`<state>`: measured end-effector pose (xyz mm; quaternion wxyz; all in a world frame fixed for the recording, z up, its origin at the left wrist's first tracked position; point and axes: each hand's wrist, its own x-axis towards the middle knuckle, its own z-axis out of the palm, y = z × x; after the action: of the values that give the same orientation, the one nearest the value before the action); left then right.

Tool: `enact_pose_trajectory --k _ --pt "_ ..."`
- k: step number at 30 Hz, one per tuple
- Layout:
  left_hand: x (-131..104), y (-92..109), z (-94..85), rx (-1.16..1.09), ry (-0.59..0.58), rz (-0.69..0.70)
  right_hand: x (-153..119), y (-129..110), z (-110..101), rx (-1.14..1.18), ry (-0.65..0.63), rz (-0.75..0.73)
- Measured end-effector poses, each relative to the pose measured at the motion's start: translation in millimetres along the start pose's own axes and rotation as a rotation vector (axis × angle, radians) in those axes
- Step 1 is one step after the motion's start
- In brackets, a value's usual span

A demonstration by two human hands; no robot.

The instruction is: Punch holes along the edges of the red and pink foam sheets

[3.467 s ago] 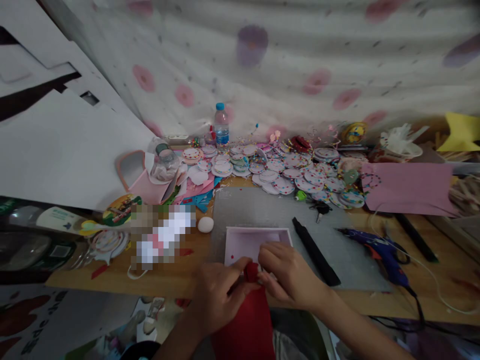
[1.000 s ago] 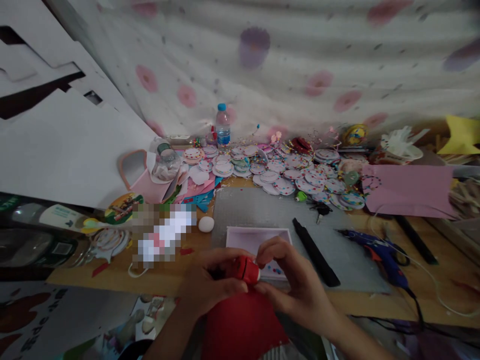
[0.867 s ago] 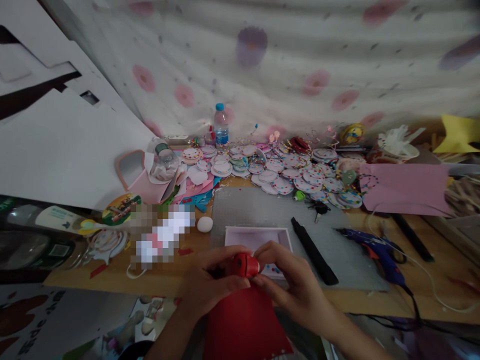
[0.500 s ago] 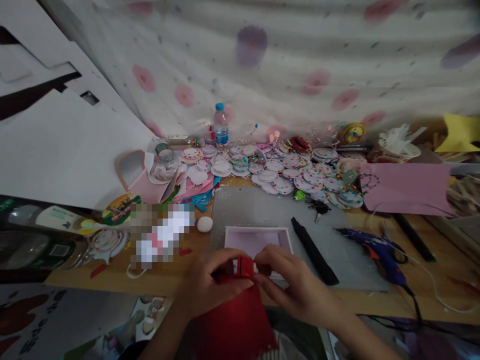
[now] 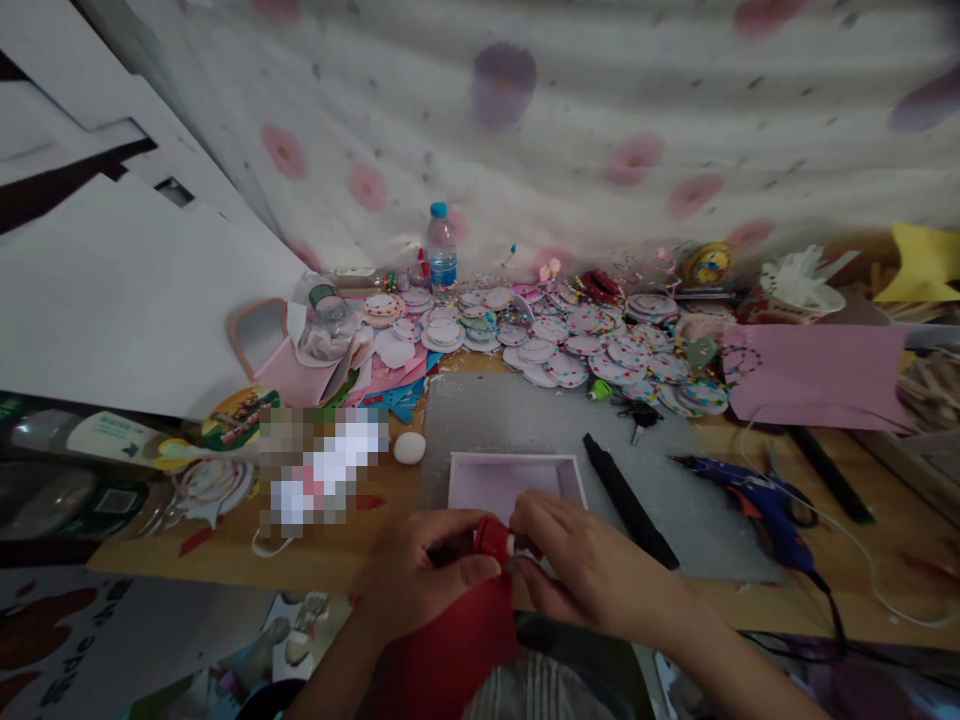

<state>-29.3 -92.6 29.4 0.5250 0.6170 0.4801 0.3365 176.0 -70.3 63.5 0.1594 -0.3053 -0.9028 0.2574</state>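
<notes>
My left hand is closed around a small red cylinder-like piece with dark lines and a whitish end; its exact kind is unclear. My right hand pinches at the whitish end from the other side, its fingertips partly hidden. A wide red sheet, paper or cloth, hangs below my left hand toward my lap, and I cannot tell whether it joins the small piece. Just beyond both hands is a shallow pale lilac box, partly covered by my fingers.
A grey cutting mat lies under the box, with a black tapered object and keys. To the right rests a blue glue gun with its cord. Many decorated white discs and a water bottle stand behind; a white egg-shaped object lies left.
The small red piece has turned in my fingers, its whitish end now showing more. The red sheet has swung left, uncovering pale ribbed fabric below. Both hands stay close together.
</notes>
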Motion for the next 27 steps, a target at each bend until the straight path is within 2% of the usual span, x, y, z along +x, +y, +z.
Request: enact_pose_trajectory --k 4,7,10,12,14,18,21,24,27 --pt "1.3 1.7 4.7 0.018 0.002 -0.013 3.1 1.5 5.6 -0.118 0.050 -0.018" --pt "0.6 4.2 4.3 0.023 0.081 -0.024 0.6 5.7 4.1 -0.142 0.087 -0.018" --pt "-1.5 5.1 -1.0 -0.076 0.186 -0.066 -7.1 8.5 -2.3 -0.077 0.168 0.038" --pt "-2.5 5.6 -3.7 -0.096 0.224 -0.089 -11.3 6.9 -5.5 0.053 0.191 0.117" --pt "-2.8 6.9 -2.9 -0.034 0.203 -0.083 -11.7 2.4 -4.9 0.242 0.171 0.200" --pt "-0.8 10.5 9.7 0.029 0.102 -0.020 -3.6 -5.6 7.8 0.714 0.098 0.279" --pt "2.3 11.2 20.2 0.067 0.124 -0.002 0.4 -2.5 19.4 1.012 0.137 0.340" --pt "5.0 10.7 24.2 0.066 0.164 -0.010 -2.4 7.8 25.3 1.147 0.235 0.432" --pt "6.3 10.1 20.8 0.027 0.170 -0.021 -9.6 17.4 24.0 1.139 0.278 0.522"
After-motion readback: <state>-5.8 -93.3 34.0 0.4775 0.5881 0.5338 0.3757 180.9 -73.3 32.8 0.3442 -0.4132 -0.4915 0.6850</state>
